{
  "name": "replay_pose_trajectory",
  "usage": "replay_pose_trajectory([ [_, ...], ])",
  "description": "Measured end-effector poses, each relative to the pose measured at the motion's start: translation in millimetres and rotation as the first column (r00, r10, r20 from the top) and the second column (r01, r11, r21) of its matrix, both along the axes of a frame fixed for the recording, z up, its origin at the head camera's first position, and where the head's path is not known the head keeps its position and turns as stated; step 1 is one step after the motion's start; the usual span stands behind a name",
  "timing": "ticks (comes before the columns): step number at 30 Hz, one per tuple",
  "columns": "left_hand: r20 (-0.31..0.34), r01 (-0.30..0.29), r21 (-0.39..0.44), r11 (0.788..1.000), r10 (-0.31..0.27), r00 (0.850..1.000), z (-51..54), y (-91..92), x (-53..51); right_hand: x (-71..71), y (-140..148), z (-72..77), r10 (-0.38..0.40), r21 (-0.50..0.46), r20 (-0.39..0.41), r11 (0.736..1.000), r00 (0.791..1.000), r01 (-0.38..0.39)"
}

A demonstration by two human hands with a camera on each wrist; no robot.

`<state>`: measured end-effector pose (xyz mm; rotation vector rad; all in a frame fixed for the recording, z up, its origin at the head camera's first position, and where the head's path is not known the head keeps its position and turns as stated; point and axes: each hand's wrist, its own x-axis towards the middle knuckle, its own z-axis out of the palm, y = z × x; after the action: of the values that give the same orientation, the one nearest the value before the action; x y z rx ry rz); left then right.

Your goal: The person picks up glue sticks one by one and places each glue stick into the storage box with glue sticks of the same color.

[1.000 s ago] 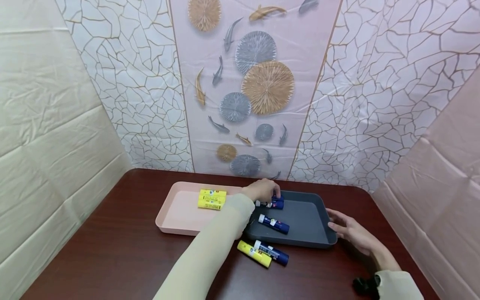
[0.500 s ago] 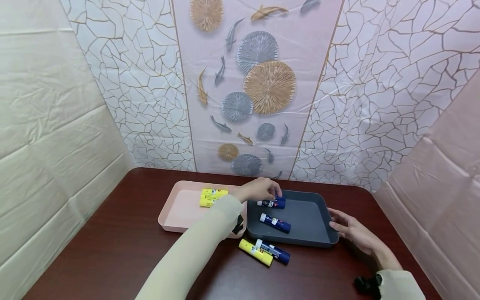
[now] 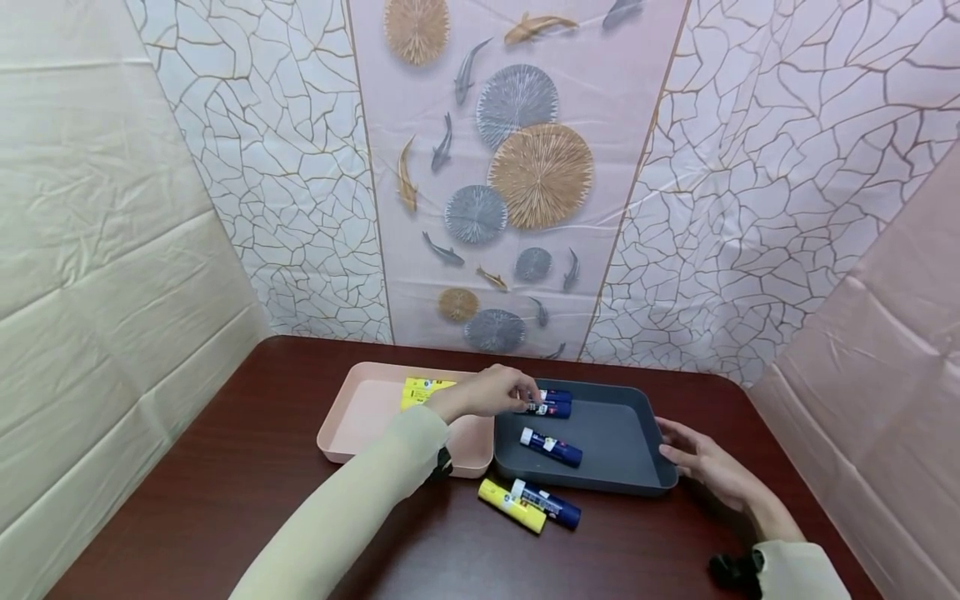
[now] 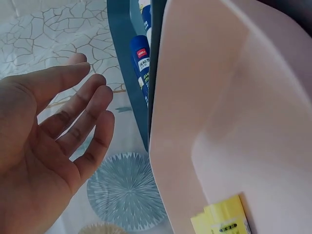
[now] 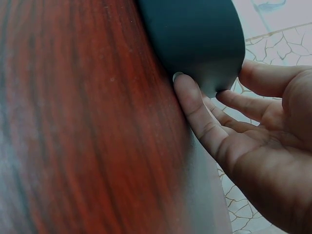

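Note:
My left hand (image 3: 495, 391) hovers where the pink tray (image 3: 341, 417) meets the dark grey tray (image 3: 615, 433). Its fingers are loosely bent with nothing between them in the left wrist view. Just beyond the fingertips, blue glue sticks (image 3: 557, 409) lie side by side at the back of the grey tray, partly covered by the hand. Another blue glue stick (image 3: 551, 447) lies nearer the front of that tray. Yellow glue sticks (image 4: 226, 217) sit in the pink tray, partly behind the left arm. My right hand (image 3: 705, 467) touches the grey tray's right end with extended fingers.
On the brown table (image 3: 225, 467), in front of the trays, a yellow glue stick (image 3: 512, 506) and a blue glue stick (image 3: 547, 504) lie touching or nearly so. A patterned cloth backdrop (image 3: 480, 275) rises behind the table's far edge.
My left hand has drawn back to the left from the blue glue sticks at the back of the grey tray, uncovering more of them. The right hand stays at the tray's end.

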<state>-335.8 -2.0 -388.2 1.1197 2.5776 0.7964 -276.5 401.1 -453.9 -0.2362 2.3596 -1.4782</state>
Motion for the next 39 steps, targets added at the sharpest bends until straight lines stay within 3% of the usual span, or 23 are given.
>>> replay_pose_trajectory([
  [10,-0.023,0.017,0.03,0.999,-0.016,1.0,2.8,-17.5,26.2,0.9,0,2.3,-0.013,-0.003,0.01,1.0,1.0,0.013],
  [17,0.039,0.067,0.14,0.988,-0.073,0.997,-0.9,-19.4,47.2,0.3,0,1.7,-0.023,-0.003,0.015,1.0,1.0,0.023],
  [20,0.034,0.078,0.158,0.984,-0.085,0.996,-1.8,-19.2,56.5,0.5,0,1.8,-0.015,-0.01,0.016,1.0,1.0,0.015],
  [26,0.013,0.065,0.145,0.987,-0.067,0.998,-8.1,-21.6,71.9,0.1,1,1.3,0.011,-0.013,0.007,1.0,1.0,-0.011],
  [39,-0.004,0.092,0.16,0.983,-0.093,0.996,-23.5,-29.7,102.0,-1.1,1,0.6,0.017,-0.026,0.017,1.0,1.0,-0.016],
])
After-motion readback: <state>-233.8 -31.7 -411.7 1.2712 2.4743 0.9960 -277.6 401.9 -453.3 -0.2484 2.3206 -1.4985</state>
